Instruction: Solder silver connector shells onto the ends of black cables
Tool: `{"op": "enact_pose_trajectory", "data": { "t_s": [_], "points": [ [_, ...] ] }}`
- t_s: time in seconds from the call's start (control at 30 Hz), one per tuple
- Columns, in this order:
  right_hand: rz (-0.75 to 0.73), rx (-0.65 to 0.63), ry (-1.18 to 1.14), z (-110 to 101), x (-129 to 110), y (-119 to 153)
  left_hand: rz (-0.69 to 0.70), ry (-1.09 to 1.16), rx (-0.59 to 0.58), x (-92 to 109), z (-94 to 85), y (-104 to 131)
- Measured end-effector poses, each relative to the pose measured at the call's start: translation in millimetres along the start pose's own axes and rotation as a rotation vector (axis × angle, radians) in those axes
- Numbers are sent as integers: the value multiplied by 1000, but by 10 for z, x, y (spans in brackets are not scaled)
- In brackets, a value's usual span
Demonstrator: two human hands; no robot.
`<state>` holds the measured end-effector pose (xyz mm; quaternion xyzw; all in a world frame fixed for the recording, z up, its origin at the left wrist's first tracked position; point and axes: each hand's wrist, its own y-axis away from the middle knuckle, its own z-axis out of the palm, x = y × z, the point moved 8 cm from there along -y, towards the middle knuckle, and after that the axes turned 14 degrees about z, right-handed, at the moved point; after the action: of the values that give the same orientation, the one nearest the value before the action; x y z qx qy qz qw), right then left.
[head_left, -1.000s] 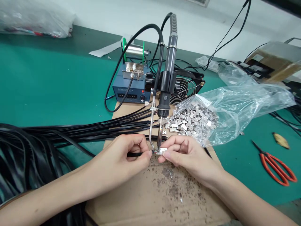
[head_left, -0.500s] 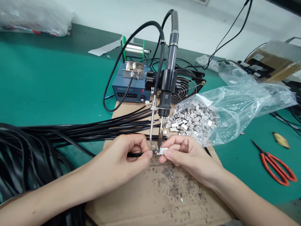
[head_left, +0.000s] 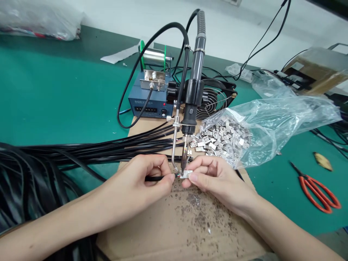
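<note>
My left hand (head_left: 152,177) pinches a black cable (head_left: 154,178) close to its stripped end, where small coloured wires show. Between the thumb and fingers of my right hand (head_left: 210,175) is a small silver USB connector (head_left: 187,174), its back end meeting the wires. A soldering iron (head_left: 189,119), clamped upright in a stand, has its tip down at this joint. Beside it, a thin metal solder feed tube (head_left: 174,145) ends just above the wires. Whether the solder is melted is too small to tell.
A heap of silver USB connectors (head_left: 217,139) spills from a clear plastic bag (head_left: 274,130). Many black cables (head_left: 89,154) lie leftward. Behind stand a blue control box (head_left: 149,103), a solder spool (head_left: 153,57) and a fan (head_left: 214,98). Red-handled scissors (head_left: 318,192) rest right, cardboard (head_left: 152,232) below my hands.
The whole view has shifted very slightly. Both hands keep their grips, and the connector and cable end stay at the iron's tip.
</note>
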<state>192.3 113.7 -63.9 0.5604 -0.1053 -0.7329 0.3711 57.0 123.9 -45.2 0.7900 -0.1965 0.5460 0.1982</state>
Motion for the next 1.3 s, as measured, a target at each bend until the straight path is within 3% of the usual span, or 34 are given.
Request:
{"op": "enact_pose_trajectory", "data": {
  "t_s": [0.2,0.53,0.9,1.3],
  "points": [
    [-22,37,32,-7,-19,1,3,-140,-58,-66,-14,4],
    [-13,65,73,-16,-16,-4,7,-174,-49,-43,-23,-19],
    [-34,-19,20,2,-27,-5,3,-6,-32,-9,4,15],
    [-37,-34,24,-6,-13,-13,33,-20,-31,-13,8,-10]
  ]
}}
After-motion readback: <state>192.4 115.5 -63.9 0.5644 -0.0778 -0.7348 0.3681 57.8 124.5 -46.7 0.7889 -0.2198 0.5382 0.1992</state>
